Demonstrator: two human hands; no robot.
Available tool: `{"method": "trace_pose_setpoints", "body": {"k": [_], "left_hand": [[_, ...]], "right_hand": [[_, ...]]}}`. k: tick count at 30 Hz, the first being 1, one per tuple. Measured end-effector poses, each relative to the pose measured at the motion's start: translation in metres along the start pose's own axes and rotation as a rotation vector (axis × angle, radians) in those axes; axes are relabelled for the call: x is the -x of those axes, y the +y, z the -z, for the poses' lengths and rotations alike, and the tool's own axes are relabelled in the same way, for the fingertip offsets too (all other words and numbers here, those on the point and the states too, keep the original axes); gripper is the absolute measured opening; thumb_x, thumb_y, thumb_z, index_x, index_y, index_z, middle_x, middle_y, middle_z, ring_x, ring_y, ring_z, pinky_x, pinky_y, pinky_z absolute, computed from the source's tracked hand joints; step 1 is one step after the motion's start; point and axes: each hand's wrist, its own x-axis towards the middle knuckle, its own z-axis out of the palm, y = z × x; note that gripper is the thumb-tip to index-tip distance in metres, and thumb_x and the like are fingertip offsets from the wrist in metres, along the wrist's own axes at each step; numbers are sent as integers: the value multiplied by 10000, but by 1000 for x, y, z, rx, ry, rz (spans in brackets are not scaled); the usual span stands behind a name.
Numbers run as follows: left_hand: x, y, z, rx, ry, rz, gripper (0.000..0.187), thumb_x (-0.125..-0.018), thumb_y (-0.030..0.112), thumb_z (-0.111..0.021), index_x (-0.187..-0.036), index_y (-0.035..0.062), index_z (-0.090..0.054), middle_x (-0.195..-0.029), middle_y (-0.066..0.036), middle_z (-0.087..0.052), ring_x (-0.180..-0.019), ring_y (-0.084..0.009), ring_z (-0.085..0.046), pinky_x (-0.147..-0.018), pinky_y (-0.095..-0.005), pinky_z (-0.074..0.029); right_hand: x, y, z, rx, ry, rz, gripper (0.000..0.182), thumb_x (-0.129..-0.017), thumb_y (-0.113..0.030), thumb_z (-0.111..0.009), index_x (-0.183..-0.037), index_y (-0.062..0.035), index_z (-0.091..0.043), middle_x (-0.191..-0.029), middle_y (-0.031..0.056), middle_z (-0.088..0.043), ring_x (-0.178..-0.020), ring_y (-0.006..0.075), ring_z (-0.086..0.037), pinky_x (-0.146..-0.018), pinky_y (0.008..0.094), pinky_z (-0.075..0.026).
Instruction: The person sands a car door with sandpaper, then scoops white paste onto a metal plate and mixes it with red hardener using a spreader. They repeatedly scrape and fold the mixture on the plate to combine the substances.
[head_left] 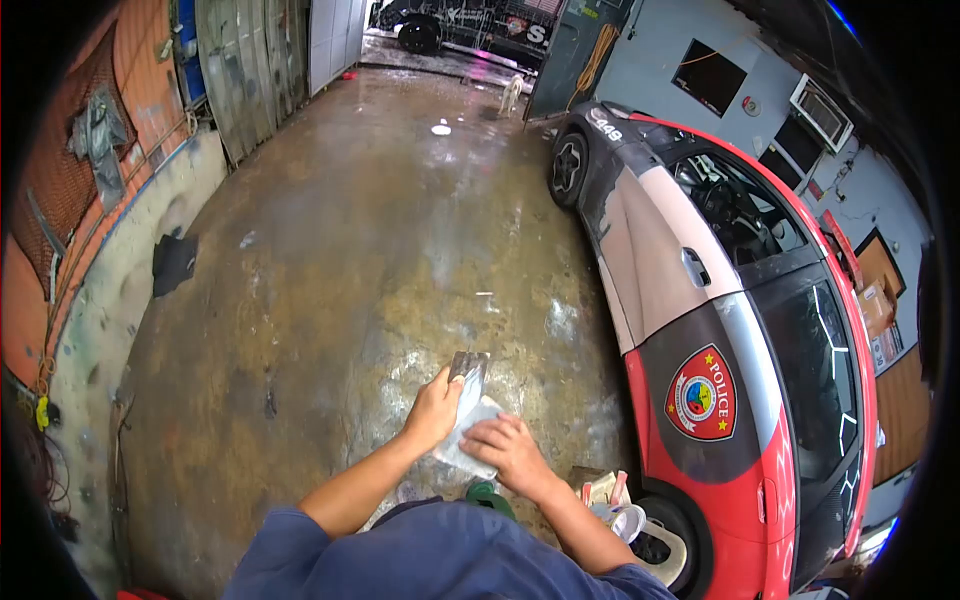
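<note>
My left hand (433, 408) is closed around the side of a thin, flat rectangular piece (471, 370), dark grey at its far end and pale lower down. Just below it is a whitish, flat, sheet-like piece (463, 447), and the two overlap in front of my body. My right hand (512, 452) grips the near right side of the whitish piece, its fingers bent over the surface. What exactly the two pieces are I cannot tell.
A police car (650, 240) with a patchy pinkish-beige door stands close on my right. White tubs (628, 522) and other items sit by its rear wheel. The concrete floor (330, 250) looks wet. A low wall (88, 300) runs along the left; another vehicle (460, 25) is beyond the doorway.
</note>
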Motion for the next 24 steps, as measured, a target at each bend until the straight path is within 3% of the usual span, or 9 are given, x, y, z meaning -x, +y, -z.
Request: {"method": "trace_pose_setpoints", "body": {"k": [4,7,8,10,12,14,19,21,24], "left_hand": [[-6,26,0,-28,204,-107,311,-1046,207,-479,-1298,30,-519,-760,-278,-609,-693,-435,-636,-635,-486,-472],[-13,47,15,-125,184,-121,324,-1046,196,-479,-1310,12,-522,-826,-221,-666,-730,-345,-671,-661,-449,-494],[-17,28,7,74,181,-75,316,-1040,192,-492,-1295,11,-532,-873,-191,-677,-763,-315,-677,-679,-431,-507],[-22,-28,-14,462,166,31,299,-1027,185,-517,-1266,8,-551,-966,-131,-700,-829,-254,-690,-715,-395,-532],[-4,-6,-19,855,151,302,235,-1008,166,-543,-1186,21,-591,-1017,-96,-696,-856,-223,-685,-767,-372,-549],[7,-3,-24,1065,169,432,205,-978,171,-587,-1121,27,-615,-1028,-99,-696,-880,-220,-693,-774,-385,-579],[28,-11,-9,943,134,563,308,-991,201,-580,-1238,25,-531,-1092,-116,-671,-957,-243,-705,-785,-415,-613],[34,-12,-3,1002,113,625,322,-1001,193,-568,-1261,7,-525,-1109,-117,-663,-966,-228,-697,-792,-397,-610],[34,8,-2,897,129,462,316,-1000,170,-570,-1266,2,-535,-1113,-106,-660,-979,-207,-677,-836,-362,-581]], "right_hand": [[10,1,13,-56,-137,-27,591,-700,33,-651,-1256,-164,-661,-1310,35,-621,-1254,257,-548,-1110,496,-374],[11,5,31,-100,99,-135,681,-646,76,-668,-1288,-150,-642,-1321,75,-611,-1273,303,-532,-1098,475,-390],[8,3,39,-110,198,-107,756,-620,107,-686,-1324,-161,-622,-1358,126,-570,-1280,368,-516,-1079,472,-419],[-4,-17,52,-152,291,-93,755,-642,94,-699,-1340,-180,-613,-1380,144,-540,-1276,395,-512,-1071,480,-431],[-2,-23,47,-240,287,-80,757,-672,67,-731,-1363,-212,-598,-1408,165,-494,-1274,427,-504,-1067,489,-443],[0,-17,28,-156,240,-75,790,-659,77,-736,-1376,-219,-589,-1402,164,-498,-1281,420,-501,-1074,485,-436],[31,30,-3,-132,88,-280,904,-632,160,-639,-1437,-242,-553,-1348,165,-560,-1262,381,-523,-1089,421,-425],[43,54,11,154,81,-238,701,-748,80,-572,-1375,-232,-604,-1326,135,-586,-1232,354,-547,-1068,443,-437],[24,39,40,233,213,-223,564,-796,-2,-581,-1313,-223,-633,-1303,79,-603,-1217,312,-561,-1085,501,-403]]}}
